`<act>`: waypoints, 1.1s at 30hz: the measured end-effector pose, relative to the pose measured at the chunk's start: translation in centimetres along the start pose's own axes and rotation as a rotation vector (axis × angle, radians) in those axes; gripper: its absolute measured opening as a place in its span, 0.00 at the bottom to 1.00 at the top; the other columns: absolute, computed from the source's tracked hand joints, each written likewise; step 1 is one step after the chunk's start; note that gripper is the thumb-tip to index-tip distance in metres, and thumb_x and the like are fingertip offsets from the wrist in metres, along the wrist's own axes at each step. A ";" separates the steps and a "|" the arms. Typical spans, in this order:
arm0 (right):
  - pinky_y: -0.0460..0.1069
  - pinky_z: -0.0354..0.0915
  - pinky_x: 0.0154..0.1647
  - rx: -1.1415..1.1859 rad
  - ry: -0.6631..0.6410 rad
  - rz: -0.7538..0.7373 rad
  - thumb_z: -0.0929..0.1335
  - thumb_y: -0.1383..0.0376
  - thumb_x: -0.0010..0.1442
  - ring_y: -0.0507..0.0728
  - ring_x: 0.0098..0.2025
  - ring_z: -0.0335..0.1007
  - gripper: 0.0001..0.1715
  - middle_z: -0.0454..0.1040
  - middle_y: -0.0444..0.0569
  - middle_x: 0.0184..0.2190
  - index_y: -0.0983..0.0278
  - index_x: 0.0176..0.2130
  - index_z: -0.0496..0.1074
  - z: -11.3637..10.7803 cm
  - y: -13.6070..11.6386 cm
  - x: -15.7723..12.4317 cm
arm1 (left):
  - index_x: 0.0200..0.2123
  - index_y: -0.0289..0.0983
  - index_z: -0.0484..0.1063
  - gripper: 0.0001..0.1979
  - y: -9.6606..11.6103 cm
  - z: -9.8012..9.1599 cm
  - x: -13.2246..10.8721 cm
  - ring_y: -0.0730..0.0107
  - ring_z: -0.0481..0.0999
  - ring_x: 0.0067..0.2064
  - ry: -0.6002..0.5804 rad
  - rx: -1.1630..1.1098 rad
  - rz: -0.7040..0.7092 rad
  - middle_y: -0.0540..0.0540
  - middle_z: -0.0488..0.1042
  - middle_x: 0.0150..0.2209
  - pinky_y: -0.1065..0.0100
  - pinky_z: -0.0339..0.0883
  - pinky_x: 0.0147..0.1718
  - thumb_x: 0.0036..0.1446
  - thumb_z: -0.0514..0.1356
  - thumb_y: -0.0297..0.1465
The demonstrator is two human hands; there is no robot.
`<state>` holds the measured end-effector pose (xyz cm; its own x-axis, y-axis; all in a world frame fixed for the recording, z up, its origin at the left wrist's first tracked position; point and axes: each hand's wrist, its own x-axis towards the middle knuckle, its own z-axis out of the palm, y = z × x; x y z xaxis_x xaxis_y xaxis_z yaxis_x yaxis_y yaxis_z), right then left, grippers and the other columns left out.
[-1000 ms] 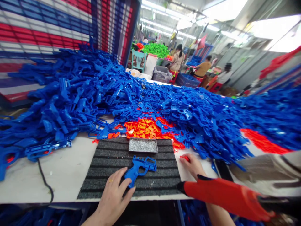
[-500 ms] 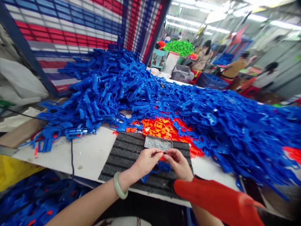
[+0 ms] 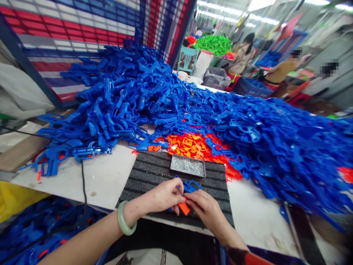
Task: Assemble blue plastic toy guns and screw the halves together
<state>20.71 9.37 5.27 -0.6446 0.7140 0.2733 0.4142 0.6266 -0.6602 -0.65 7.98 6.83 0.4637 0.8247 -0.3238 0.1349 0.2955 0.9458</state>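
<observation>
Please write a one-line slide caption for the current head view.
The left hand and right hand meet at an orange piece over a ridged dark mat, before piled blue parts.

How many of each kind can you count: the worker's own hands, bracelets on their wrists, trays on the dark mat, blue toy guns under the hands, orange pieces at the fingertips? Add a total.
Hands (left hand, right hand): 2
Bracelet: 1
Tray: 1
Blue toy gun, partly hidden: 1
Orange piece: 1
Total: 6
</observation>
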 end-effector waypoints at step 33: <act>0.53 0.67 0.40 -0.140 0.189 0.284 0.65 0.62 0.65 0.58 0.37 0.70 0.08 0.76 0.49 0.34 0.60 0.36 0.73 2.6 1.4 -0.2 | 0.47 0.34 0.70 0.10 -1.8 0.8 0.4 0.59 0.68 0.42 0.316 1.336 0.625 0.41 0.72 0.41 0.59 0.66 0.40 0.66 0.53 0.29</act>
<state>19.74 9.35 2.47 -0.3668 0.9024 0.2259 0.6516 0.4226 -0.6299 0.00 7.42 5.00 0.5674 0.7665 0.3009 0.7482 -0.6325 0.2004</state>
